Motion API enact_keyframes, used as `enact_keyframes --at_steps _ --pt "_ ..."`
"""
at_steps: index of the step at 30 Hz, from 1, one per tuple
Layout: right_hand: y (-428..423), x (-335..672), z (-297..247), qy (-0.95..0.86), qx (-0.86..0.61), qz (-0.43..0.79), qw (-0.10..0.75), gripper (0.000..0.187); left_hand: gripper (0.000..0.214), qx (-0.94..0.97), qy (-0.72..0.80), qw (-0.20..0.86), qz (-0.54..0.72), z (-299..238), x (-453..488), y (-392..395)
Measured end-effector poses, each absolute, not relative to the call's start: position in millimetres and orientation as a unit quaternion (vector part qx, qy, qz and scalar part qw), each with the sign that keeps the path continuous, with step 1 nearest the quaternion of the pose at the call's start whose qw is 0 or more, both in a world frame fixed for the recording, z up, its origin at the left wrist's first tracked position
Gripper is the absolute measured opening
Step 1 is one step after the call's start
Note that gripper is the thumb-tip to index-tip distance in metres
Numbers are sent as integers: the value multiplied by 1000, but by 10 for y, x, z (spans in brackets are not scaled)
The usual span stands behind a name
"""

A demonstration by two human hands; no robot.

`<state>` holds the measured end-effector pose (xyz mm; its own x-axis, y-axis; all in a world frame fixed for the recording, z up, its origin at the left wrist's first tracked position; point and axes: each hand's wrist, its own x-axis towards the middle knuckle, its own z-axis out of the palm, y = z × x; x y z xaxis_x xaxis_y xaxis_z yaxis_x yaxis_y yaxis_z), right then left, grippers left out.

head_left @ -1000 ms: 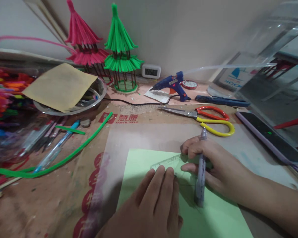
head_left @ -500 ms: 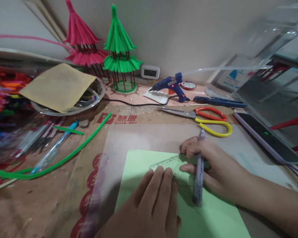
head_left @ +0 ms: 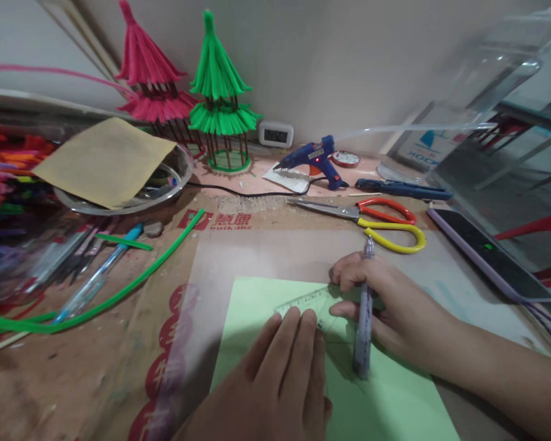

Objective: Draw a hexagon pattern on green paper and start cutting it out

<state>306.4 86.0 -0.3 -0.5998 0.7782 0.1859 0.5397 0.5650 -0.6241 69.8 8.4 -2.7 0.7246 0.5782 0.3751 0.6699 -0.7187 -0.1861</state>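
Your left hand [head_left: 275,380] presses flat on the clear plastic ruler [head_left: 307,301] atop the pale green paper sheet [head_left: 386,404] while your right hand [head_left: 390,306] grips the grey pen [head_left: 363,318] beside it, so any slackening there could let the ruler skid and bend your line.

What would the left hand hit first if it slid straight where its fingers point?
The left hand rests on the clear ruler; past it, probably the scissors, though the right hand lies close.
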Motion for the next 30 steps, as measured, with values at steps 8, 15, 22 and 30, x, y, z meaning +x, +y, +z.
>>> enact_keyframes --at_steps 8,15,22,30 --pt "864 3066 -3 -858 -381 259 229 20 41 -914 -337 162 -155 -69 677 75" --pt "879 3067 6 -859 -380 259 226 20 39 -914 -340 164 -151 -89 711 110" --pt "883 3064 -7 -862 -374 249 235 19 39 -913 -343 164 -150 -66 684 67" --pt "884 3057 4 -859 -378 261 225 19 39 -913 -346 157 -148 -61 686 65"
